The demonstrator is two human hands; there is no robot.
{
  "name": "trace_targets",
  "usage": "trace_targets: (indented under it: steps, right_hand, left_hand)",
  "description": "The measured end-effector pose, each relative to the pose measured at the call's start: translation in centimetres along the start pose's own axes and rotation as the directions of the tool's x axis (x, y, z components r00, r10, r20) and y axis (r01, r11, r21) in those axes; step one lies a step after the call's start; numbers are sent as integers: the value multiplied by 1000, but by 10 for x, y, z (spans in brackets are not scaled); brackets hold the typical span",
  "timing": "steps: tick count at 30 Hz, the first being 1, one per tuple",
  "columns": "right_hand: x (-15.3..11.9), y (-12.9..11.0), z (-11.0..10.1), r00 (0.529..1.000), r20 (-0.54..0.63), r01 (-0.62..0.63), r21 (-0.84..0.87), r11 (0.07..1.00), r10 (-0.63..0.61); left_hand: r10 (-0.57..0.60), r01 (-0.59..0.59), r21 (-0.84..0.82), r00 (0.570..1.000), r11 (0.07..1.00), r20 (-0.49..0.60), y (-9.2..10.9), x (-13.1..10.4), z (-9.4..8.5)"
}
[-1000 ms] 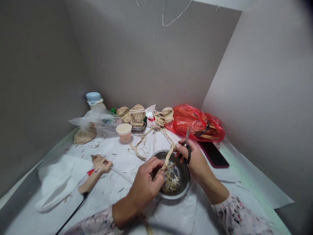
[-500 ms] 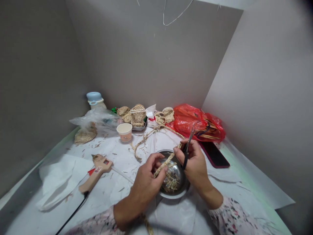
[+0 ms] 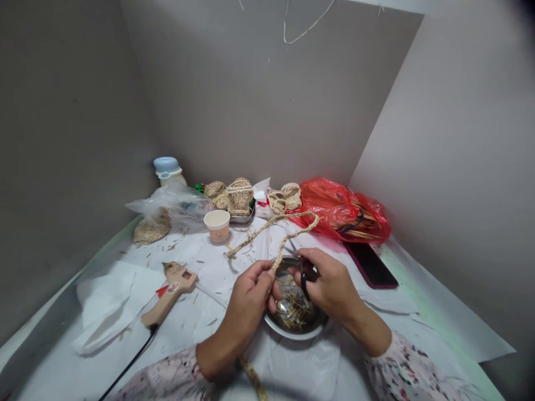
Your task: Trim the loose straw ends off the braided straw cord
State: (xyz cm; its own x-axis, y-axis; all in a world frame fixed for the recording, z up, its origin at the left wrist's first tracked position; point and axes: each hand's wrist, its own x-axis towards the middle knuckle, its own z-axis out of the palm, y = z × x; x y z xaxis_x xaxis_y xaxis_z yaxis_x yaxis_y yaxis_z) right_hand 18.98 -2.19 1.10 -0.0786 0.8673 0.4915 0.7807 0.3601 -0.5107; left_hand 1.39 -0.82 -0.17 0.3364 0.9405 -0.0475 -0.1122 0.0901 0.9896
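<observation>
One narrow pinch as left-hand grip, closed on braided cord; scissors held in right hand, over metal bowl with clippings. Apparently at trimming stage; any next snip to call for steadied braid and fingertips clear of blades. Cord looped forward across bench, towards red bag; paper cup and glue gun off to left.

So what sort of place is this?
Probably a small craft workspace: a glue gun lies on the paper-covered table, a hand holds a braided straw cord, and a metal bowl contains straw scraps.
</observation>
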Motion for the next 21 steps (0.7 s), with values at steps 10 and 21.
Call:
trace_targets:
  steps: [10,21]
  right_hand:
    - [1,-10,-25,947,318,195,-488,851,-35]
    - [-1,1,-16,946,321,221,-527,820,-49]
  left_hand:
    - [-43,32,-140,996,990,-74,11,-2,2]
    - [-47,38,-146,997,989,-55,8,0,1]
